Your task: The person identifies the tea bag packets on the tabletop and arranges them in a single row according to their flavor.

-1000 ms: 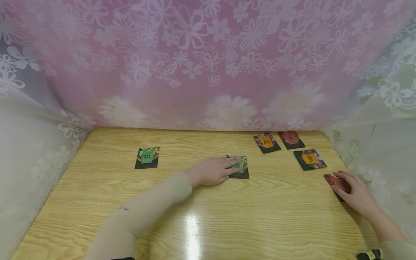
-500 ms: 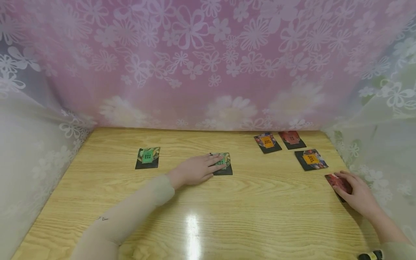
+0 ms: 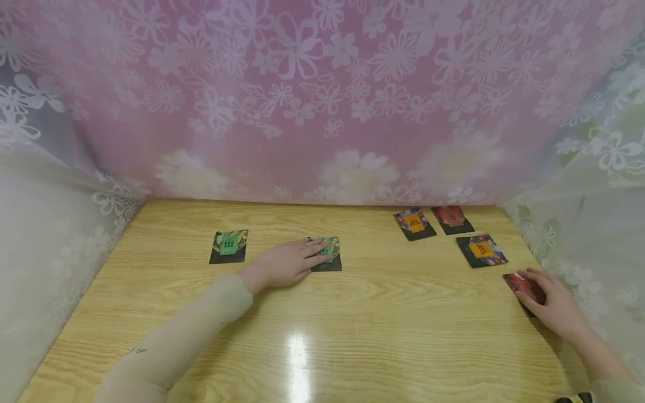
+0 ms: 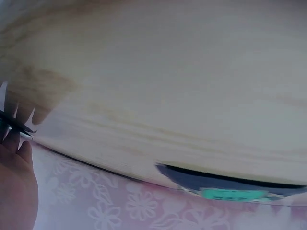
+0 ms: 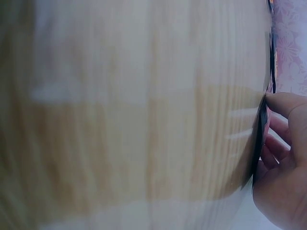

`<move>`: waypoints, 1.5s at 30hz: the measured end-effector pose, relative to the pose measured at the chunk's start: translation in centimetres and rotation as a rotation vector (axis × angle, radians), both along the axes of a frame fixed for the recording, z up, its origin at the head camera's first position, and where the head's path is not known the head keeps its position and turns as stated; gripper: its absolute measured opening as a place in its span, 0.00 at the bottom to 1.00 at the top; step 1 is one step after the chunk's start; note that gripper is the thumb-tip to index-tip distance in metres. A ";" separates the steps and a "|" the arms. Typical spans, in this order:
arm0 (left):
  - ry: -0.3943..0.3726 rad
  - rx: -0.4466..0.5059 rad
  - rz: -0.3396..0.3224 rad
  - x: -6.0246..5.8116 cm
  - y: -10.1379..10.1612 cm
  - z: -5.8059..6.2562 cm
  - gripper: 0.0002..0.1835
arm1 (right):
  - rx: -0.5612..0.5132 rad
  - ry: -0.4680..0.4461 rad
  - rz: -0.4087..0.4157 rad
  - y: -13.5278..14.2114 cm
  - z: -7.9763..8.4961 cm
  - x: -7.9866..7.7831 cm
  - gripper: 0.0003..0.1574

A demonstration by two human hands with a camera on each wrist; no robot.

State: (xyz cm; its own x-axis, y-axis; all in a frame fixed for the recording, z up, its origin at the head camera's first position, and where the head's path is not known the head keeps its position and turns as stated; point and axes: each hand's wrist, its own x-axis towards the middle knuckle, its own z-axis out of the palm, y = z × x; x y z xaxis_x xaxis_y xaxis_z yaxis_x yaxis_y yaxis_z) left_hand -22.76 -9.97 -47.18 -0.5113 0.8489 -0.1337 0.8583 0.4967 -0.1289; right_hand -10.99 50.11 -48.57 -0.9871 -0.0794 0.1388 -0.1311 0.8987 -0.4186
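Note:
In the head view my left hand (image 3: 284,263) lies flat on a small packet with a green label (image 3: 330,264), fingers straight over its left part. Another green-labelled packet (image 3: 229,246) lies further left on the table, apart from the hand. At the right table edge my right hand (image 3: 554,305) rests over a red packet (image 3: 519,282), thumb on the near side and fingers bent loosely over the far side. Part of that packet is hidden under the hand. The right wrist view shows the thumb touching the dark packet's edge (image 5: 260,139).
Near the back right lie two orange-labelled packets, one at the back (image 3: 415,224) and one nearer (image 3: 482,250), plus a red packet (image 3: 452,219). A floral curtain (image 3: 322,112) hangs behind the wooden table (image 3: 378,336). Pale sheets (image 3: 604,224) hang at the sides.
My left hand has slid leftward across the table, and the green-labelled packet under it has moved left with it. The right hand and the other packets have stayed in place.

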 end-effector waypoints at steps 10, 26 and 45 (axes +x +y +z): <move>-0.059 0.057 0.047 0.2 -2.4 0.0 0.31 | -0.007 0.007 -0.005 0.0 -0.1 0.0 0.31; -0.063 0.087 0.130 0.6 -6.1 0.0 0.30 | -0.005 0.004 -0.007 0.0 -0.2 0.0 0.31; -0.043 0.162 0.141 0.1 -5.0 0.9 0.31 | 0.001 -0.008 -0.005 -0.1 0.1 0.0 0.32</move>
State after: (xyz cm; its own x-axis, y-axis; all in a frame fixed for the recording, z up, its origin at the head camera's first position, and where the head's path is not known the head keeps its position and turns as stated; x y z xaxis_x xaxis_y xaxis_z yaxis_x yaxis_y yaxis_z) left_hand -22.65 -15.01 -46.27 -0.6230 0.7818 -0.0256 0.7821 0.6231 -0.0024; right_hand -11.00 49.99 -48.46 -0.9886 -0.0746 0.1310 -0.1233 0.8998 -0.4184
